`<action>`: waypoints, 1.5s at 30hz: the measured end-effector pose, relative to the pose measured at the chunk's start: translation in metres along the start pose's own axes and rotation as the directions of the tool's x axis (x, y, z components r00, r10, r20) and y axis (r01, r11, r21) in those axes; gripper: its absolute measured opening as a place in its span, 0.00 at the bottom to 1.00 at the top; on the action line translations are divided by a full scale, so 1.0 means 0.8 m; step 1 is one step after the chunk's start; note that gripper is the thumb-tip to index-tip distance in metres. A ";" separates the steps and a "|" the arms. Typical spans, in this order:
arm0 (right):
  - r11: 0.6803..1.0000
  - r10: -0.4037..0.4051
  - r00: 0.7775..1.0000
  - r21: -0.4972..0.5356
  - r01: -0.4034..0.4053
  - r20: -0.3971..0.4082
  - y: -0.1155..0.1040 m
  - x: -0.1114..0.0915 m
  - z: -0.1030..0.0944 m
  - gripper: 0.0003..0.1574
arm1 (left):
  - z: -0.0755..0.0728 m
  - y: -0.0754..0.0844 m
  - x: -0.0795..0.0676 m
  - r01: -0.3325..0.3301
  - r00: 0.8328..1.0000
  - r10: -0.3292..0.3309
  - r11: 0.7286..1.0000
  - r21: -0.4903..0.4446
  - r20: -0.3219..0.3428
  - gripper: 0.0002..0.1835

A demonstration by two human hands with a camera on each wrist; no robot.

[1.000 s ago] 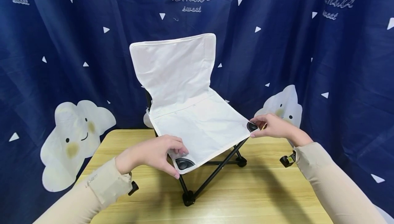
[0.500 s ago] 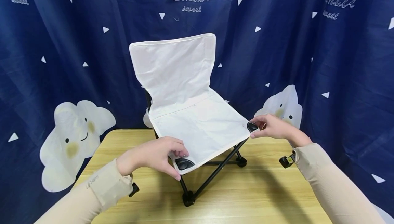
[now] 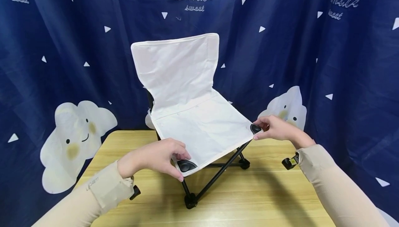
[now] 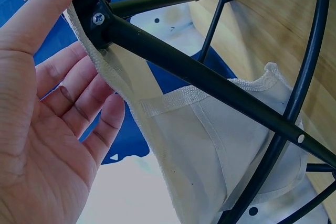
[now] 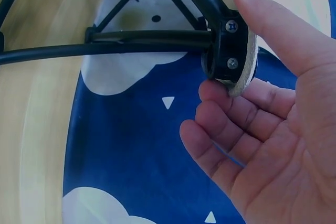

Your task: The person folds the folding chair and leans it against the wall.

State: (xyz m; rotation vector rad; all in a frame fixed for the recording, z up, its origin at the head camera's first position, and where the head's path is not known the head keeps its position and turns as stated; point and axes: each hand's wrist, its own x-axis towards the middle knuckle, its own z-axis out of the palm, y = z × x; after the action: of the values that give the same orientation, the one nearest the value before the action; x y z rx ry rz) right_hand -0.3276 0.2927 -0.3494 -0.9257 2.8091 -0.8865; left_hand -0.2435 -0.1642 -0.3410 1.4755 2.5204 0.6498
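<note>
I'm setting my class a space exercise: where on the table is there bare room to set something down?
On the table, bare wood lies between the chair and the right sleeve, partly shadowed; a smaller patch, between the left sleeve and curtain. Crowded: under the seat, where black legs cross.

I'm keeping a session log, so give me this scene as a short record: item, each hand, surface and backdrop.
Item: chair, white fabric, black crossed legs, unfolded and upright
Left hand: thumb and fingers around the left black patch, front seat corner
Right hand: thumb and fingers around the right black patch, other front corner
Surface: wood-grain table
Backdrop: dark blue curtain, white clouds and triangles
</note>
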 end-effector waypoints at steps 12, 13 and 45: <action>0.999 -0.034 0.999 0.024 0.034 -0.014 -0.001 -0.001 0.002 0.29 | -0.006 0.000 0.002 -0.020 1.000 0.021 0.997 0.073 -0.015 0.25; 0.999 -0.033 0.999 0.025 0.033 -0.014 -0.002 -0.001 0.001 0.29 | -0.006 0.000 0.002 -0.024 1.000 0.026 0.997 0.075 -0.016 0.25; 1.000 -0.020 0.999 0.023 0.021 -0.039 -0.015 0.013 -0.001 0.31 | -0.026 -0.010 0.007 -0.066 0.997 0.068 0.997 0.041 -0.044 0.21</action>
State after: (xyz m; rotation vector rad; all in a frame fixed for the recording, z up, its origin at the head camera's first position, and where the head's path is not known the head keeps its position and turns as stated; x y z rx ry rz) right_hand -0.3301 0.2791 -0.3407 -0.9466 2.8193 -0.9482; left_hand -0.2596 -0.1684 -0.3256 1.5825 2.5414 0.6549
